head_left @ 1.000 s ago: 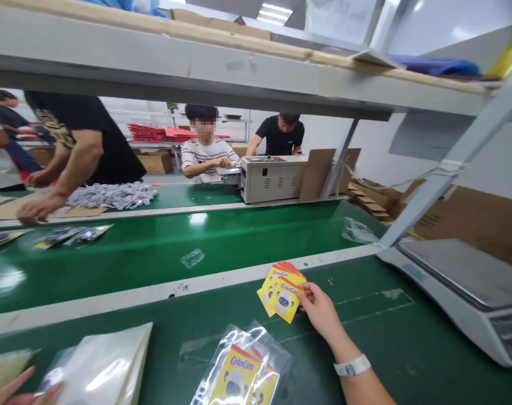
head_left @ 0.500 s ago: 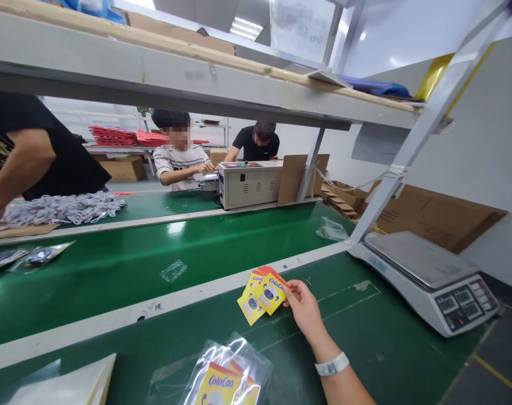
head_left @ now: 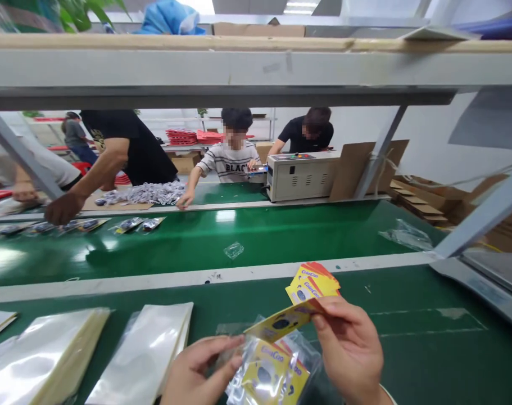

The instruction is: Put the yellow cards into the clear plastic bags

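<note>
My right hand [head_left: 352, 349] pinches a yellow ColaCao card [head_left: 283, 323] by its right end, holding it flat and low over a clear plastic bag [head_left: 269, 371] that has several yellow cards inside. My left hand [head_left: 199, 371] grips the bag's left edge at its mouth. A small fanned stack of yellow ColaCao cards [head_left: 312, 279] lies on the green table just beyond my right hand.
Two stacks of clear bags [head_left: 144, 351] [head_left: 42, 354] lie at my left. A green conveyor belt [head_left: 281, 230] carries small packets [head_left: 137, 224] and loose plastic [head_left: 234, 250]. Workers stand across it by a grey machine [head_left: 300, 177]. A scale [head_left: 487, 270] sits right.
My view swung back left. My right hand drew one card off the stack toward me, and my left hand came in and took hold of the bag.
</note>
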`<state>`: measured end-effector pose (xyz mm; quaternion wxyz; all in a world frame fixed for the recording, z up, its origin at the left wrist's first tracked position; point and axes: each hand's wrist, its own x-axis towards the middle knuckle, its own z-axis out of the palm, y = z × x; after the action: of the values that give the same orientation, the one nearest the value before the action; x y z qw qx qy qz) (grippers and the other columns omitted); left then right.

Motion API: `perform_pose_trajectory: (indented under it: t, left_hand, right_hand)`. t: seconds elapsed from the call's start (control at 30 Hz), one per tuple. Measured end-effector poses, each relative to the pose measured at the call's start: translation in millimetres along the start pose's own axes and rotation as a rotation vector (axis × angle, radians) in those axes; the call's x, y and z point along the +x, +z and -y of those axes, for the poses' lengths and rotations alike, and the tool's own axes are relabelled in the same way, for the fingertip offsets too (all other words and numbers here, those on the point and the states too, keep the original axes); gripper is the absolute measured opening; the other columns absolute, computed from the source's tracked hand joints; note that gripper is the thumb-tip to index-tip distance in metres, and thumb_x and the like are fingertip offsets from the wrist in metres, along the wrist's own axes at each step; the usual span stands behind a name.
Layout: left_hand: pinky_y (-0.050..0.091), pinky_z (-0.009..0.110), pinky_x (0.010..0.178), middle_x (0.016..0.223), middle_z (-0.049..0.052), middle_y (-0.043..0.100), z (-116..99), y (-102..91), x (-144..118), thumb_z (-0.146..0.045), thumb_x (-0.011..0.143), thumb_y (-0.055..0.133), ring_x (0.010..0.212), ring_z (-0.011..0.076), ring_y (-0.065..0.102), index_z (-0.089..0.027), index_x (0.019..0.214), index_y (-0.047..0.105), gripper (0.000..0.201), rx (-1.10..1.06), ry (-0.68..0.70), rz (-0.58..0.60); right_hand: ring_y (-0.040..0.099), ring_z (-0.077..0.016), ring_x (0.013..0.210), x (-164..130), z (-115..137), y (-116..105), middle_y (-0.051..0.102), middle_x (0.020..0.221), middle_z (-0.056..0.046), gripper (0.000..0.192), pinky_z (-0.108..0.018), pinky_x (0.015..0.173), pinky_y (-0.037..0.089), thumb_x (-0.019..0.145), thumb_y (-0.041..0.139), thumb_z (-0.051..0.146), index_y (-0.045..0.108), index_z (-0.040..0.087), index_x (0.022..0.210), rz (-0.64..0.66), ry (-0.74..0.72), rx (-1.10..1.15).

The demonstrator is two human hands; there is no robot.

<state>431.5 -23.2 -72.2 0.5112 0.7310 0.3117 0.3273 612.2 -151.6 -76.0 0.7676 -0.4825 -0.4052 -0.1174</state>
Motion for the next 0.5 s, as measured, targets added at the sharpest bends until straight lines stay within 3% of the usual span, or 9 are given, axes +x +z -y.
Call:
perform_pose_trajectory:
  t: [0.13,0.23,0.37,0.5]
  left_hand:
    - [0.062,0.025,0.071,0.086,0.006,0.082,8.6,-2.6,1.1,-0.041,0.065,0.082,0.075,0.0206,0.076,-0.028,0.082,0.082,0.022,-0.085,-0.001,0.118]
    - [0.061,0.025,0.072,0.087,0.006,0.082,14.8,-7.7,-0.2,-0.034,0.063,0.083,0.079,0.0214,0.076,-0.028,0.082,0.082,0.021,-0.121,-0.016,0.127]
    - [0.061,0.024,0.074,0.086,0.004,0.081,11.6,-6.5,-4.0,-0.035,0.061,0.084,0.080,0.0208,0.076,-0.029,0.079,0.081,0.019,-0.199,-0.082,0.056]
    - [0.060,0.024,0.071,0.082,0.005,0.081,4.8,-2.9,-5.6,-0.035,0.061,0.085,0.076,0.0203,0.075,-0.027,0.077,0.082,0.019,-0.161,-0.079,0.061]
  right_hand:
    - [0.068,-0.0162,0.079,-2.6,-4.5,1.5,0.069,0.087,-0.003,0.034,-0.028,0.068,0.060,0.086,0.055,0.000,0.060,0.026,0.108,0.250,-0.110,0.032]
    - [0.067,-0.0179,0.083,-2.2,-8.3,-4.4,0.067,0.093,-0.004,0.046,-0.032,0.069,0.059,0.081,0.050,-0.008,0.056,0.026,0.112,0.415,-0.151,0.014]
    - [0.064,-0.0170,0.084,5.2,-6.0,-11.1,0.062,0.094,-0.004,0.049,-0.032,0.073,0.057,0.078,0.046,-0.009,0.054,0.026,0.111,0.518,-0.176,0.006]
    - [0.063,-0.0158,0.082,14.2,0.6,-6.8,0.062,0.091,-0.003,0.044,-0.031,0.075,0.055,0.081,0.044,-0.006,0.053,0.025,0.111,0.668,-0.199,-0.023]
